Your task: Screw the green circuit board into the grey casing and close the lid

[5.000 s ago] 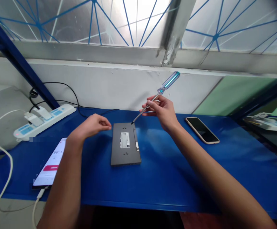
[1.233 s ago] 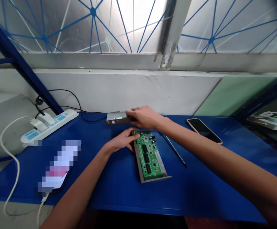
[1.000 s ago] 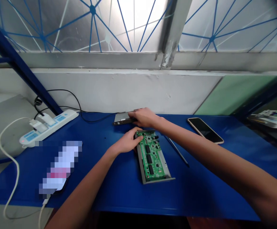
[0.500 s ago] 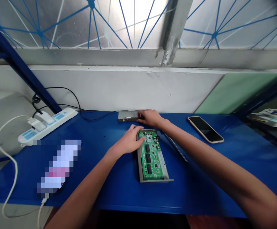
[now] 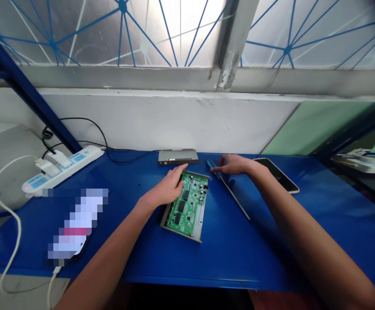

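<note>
A grey metal base with a green circuit board [image 5: 187, 206] lies open on the blue table [image 5: 271, 241], turned askew. My left hand [image 5: 166, 189] rests on its far left corner, fingers stretched over the edge. The removed grey cover [image 5: 178, 156] lies flat by the wall. My right hand [image 5: 235, 165] hovers with its fingers loosely apart at the clear blue handle of a screwdriver [image 5: 228, 189], which lies on the table. I cannot see whether the fingertips touch the handle.
A phone with a blurred screen [image 5: 74, 226] lies at the left on a white cable. A white power strip [image 5: 61, 165] sits at the back left. A dark phone [image 5: 276, 174] lies behind my right wrist. A blue frame post [image 5: 26, 86] slants at the left.
My right hand let go of the cover by the wall and moved right to the screwdriver handle. My left hand swung the board's near end to the left.
</note>
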Motion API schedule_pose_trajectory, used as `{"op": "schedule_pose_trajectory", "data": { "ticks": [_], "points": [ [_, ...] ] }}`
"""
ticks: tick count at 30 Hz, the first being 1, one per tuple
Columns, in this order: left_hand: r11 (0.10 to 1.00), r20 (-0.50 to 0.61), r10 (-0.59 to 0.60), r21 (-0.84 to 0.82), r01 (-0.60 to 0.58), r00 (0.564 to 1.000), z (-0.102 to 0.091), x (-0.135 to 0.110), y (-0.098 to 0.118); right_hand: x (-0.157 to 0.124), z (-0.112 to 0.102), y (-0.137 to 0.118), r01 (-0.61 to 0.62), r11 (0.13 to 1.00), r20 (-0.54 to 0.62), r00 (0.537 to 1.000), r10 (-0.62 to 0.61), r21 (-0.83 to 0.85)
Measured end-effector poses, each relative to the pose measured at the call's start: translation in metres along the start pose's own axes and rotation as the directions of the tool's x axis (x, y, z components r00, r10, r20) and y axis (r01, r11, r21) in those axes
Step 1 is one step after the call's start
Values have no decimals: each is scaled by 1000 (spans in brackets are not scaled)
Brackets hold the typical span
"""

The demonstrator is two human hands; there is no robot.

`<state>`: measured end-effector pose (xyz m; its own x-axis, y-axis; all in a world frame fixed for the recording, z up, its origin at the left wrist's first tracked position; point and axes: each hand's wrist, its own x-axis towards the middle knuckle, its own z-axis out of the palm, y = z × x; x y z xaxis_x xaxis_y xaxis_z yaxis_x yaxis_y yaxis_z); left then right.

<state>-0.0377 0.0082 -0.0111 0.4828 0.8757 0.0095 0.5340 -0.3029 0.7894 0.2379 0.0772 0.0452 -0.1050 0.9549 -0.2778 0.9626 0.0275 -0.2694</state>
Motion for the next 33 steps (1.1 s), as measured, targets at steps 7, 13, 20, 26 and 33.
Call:
{"op": "schedule_pose_trajectory", "data": {
  "ticks": [7, 13, 20, 26, 33],
  "points": [
    [1000, -39, 26, -8, -27, 999, 0, 4, -2, -3, 8, -8, 35, 990, 122, 991, -51, 136],
    [988, -49, 70, 142, -63, 996, 5, 7, -6, -20, -21, -17, 249, 883, -180, 965, -191, 398],
    [948, -145, 89, 315, -40, 985, 11, 7, -1, -60, -27, -67, 660, 520, -636, 727, -260, 542],
    [976, -223, 83, 215, -34, 971, 2, 9, -2, -56, 4, -92, 706, 453, -661, 694, -287, 544],
    [973, -299, 205, -44, -228, 932, -5, 9, 2, -42, 14, -99, 699, 470, -638, 703, -314, 539]
  ]
}}
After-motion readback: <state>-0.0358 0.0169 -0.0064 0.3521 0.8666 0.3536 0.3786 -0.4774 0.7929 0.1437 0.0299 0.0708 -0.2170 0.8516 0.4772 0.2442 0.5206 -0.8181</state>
